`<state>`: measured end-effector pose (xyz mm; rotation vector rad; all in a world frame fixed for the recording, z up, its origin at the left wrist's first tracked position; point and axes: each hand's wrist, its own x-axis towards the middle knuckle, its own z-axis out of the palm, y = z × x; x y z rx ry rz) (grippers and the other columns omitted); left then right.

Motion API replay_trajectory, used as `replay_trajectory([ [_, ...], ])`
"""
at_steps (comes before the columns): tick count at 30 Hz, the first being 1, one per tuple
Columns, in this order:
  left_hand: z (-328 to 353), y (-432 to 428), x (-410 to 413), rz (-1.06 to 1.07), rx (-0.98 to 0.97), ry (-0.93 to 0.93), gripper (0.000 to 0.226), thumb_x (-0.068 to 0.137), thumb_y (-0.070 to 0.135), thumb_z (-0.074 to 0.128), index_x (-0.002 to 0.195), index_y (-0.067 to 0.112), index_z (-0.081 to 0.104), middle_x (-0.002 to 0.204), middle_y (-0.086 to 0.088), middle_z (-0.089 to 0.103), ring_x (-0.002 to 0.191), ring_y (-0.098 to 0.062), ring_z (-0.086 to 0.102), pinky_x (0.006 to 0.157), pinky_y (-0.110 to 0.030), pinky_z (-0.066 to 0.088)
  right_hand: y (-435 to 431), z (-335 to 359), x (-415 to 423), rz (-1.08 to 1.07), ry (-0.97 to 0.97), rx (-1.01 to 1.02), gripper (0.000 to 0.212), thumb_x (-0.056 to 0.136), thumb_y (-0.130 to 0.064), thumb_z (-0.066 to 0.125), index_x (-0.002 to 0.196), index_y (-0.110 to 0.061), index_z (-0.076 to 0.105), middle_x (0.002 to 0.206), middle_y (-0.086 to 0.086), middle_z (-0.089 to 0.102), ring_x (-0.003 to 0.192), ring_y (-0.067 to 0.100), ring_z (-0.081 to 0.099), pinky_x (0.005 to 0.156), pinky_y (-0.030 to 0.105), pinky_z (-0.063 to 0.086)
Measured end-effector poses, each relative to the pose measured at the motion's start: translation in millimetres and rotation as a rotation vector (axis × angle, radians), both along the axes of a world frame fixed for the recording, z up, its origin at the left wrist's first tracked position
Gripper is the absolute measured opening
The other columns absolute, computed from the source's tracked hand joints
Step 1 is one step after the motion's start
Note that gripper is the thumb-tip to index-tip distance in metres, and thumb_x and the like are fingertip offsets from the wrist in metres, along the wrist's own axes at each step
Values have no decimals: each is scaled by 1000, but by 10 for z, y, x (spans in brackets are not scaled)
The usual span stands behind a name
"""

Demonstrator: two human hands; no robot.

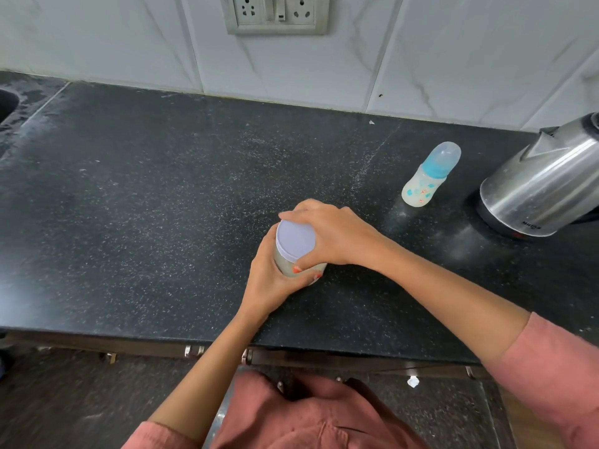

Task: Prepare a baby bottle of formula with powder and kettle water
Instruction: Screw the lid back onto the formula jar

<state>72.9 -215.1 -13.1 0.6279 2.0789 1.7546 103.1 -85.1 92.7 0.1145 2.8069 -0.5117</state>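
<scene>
A clear jar of pale powder (287,265) with a lavender lid (294,236) stands on the black counter (162,196) in the middle. My left hand (272,280) grips the jar's body from the near side. My right hand (327,234) curls over the lid's rim from the right. A baby bottle (429,175) with a blue collar and clear cap stands upright to the right, untouched. A steel electric kettle (544,186) sits on its base at the far right.
A tiled wall with a socket plate (275,12) runs behind the counter. A sink edge (8,103) shows at the far left. Drawer handles (194,350) line the counter's front below.
</scene>
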Motion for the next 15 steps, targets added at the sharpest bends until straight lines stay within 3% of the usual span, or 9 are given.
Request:
replay_trajectory([
  [3, -3, -29, -54, -79, 4, -2, 89, 44, 47, 79, 121, 48, 35, 126, 24, 45, 115, 17, 41, 90, -2, 34, 188, -28, 99, -99, -37, -267, 101, 66, -27, 80, 146, -27, 19, 149, -4, 30, 135, 15, 31, 108, 32, 27],
  [7, -69, -113, -161, -234, -7, 27, 105, 49, 39, 82, 137, 31, 25, 141, 20, 33, 129, 11, 31, 101, -5, 26, 303, -332, 300, -292, -97, -682, 118, 61, -7, 82, 147, -26, 3, 153, -5, 24, 137, 9, 29, 114, 31, 24],
  [12, -158, -199, -216, -283, -54, -31, 100, 50, 39, 82, 132, 43, 26, 138, 26, 35, 128, 12, 34, 99, -5, 29, 199, -855, 427, -354, 40, -767, 111, 55, -9, 84, 142, -31, 19, 149, -4, 32, 137, 10, 30, 115, 39, 26],
  [15, -179, -197, -218, -246, -41, -72, 94, 52, 31, 85, 129, 42, 32, 135, 21, 43, 123, 11, 41, 96, -6, 35, 100, -954, 441, -422, 172, -753, 103, 58, -13, 85, 140, -30, 25, 140, -12, 38, 129, 1, 33, 109, 23, 28],
])
